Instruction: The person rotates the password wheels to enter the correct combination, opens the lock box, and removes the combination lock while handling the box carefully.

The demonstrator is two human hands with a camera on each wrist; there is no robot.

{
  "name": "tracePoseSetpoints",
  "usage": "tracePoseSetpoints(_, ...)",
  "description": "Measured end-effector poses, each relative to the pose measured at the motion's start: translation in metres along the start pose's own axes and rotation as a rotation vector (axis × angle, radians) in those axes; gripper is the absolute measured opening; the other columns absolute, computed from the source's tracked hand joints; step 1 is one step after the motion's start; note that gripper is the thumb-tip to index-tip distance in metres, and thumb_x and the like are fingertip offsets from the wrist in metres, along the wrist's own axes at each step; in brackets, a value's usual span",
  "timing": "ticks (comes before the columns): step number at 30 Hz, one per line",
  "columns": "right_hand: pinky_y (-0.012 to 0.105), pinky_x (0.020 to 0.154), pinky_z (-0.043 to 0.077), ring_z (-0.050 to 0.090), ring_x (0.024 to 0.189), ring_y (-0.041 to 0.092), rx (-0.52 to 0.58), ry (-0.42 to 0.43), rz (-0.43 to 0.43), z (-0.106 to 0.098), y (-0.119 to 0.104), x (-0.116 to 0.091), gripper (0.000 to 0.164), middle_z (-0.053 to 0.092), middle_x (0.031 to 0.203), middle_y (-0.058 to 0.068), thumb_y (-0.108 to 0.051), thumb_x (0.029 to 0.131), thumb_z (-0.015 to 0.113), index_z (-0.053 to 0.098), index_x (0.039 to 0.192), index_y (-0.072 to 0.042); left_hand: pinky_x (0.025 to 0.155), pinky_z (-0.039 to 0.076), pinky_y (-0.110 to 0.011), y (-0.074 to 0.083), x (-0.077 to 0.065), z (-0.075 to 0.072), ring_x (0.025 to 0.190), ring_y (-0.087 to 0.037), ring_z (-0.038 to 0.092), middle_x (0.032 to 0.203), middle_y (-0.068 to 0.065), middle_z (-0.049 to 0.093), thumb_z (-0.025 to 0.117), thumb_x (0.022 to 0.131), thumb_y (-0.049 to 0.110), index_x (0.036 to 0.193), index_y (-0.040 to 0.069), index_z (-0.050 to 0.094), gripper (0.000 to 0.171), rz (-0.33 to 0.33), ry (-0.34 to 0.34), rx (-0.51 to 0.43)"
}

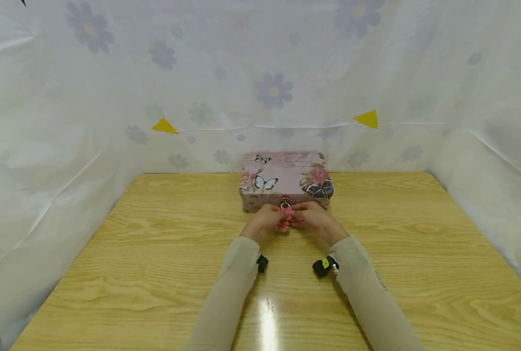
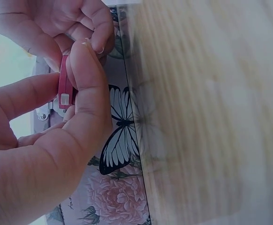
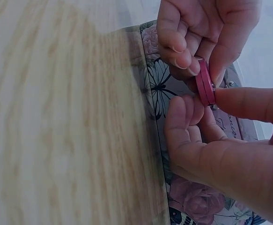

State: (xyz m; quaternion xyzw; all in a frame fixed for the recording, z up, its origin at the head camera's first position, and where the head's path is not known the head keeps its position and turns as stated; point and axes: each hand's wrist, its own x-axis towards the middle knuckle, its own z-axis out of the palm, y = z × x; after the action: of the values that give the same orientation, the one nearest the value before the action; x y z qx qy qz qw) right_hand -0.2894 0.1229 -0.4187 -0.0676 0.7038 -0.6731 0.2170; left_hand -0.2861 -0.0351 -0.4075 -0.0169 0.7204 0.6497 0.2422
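A pink padlock [image 1: 288, 213] hangs by its silvery shackle at the front clasp [image 1: 285, 199] of a flowered, butterfly-printed box [image 1: 282, 173], whose lid is down. From the left, my left hand [image 1: 265, 219] pinches the padlock between thumb and fingers. My right hand [image 1: 316, 219] pinches it from the other side. In the left wrist view the padlock [image 2: 65, 89] appears edge-on, with a small pale square on its edge. The right wrist view has the padlock [image 3: 205, 84] between both hands' fingertips, close before the box front.
The box stands near the back edge of a wooden table [image 1: 155, 258]. Behind it hangs a pale flowered sheet [image 1: 225, 73] bearing yellow triangles [image 1: 367, 119]. Black straps [image 1: 323, 267] show at both wrists, beside the light sleeves [image 1: 365, 282].
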Motion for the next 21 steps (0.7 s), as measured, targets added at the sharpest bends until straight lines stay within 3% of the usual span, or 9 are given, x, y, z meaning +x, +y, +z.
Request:
tracePoseSetpoints(11, 0.04, 0.1, 0.047, 0.061, 0.089, 0.01, 0.031, -0.001, -0.011, -0.0021, 0.0016, 0.0019, 0.038, 0.06, 0.106, 0.012, 0.002, 0.097, 0.044, 0.039, 0.128, 0.023, 0.07, 0.059, -0.031, 0.0011, -0.0009, 0.0, 0.059, -0.014, 0.059, 0.073, -0.009, 0.056, 0.046, 0.1, 0.004, 0.098, -0.013, 0.058, 0.02, 0.01, -0.002, 0.013)
tracePoseSetpoints(21, 0.029, 0.086, 0.053, 0.061, 0.08, 0.01, 0.023, -0.007, 0.016, -0.0052, 0.0019, 0.0032, 0.039, 0.062, 0.09, 0.001, -0.005, 0.1, 0.041, 0.041, 0.129, 0.021, 0.072, 0.059, -0.034, 0.001, 0.0001, 0.0009, 0.061, -0.016, 0.06, 0.071, -0.008, 0.056, 0.047, 0.1, 0.004, 0.095, -0.01, 0.058, 0.019, 0.01, 0.007, 0.004)
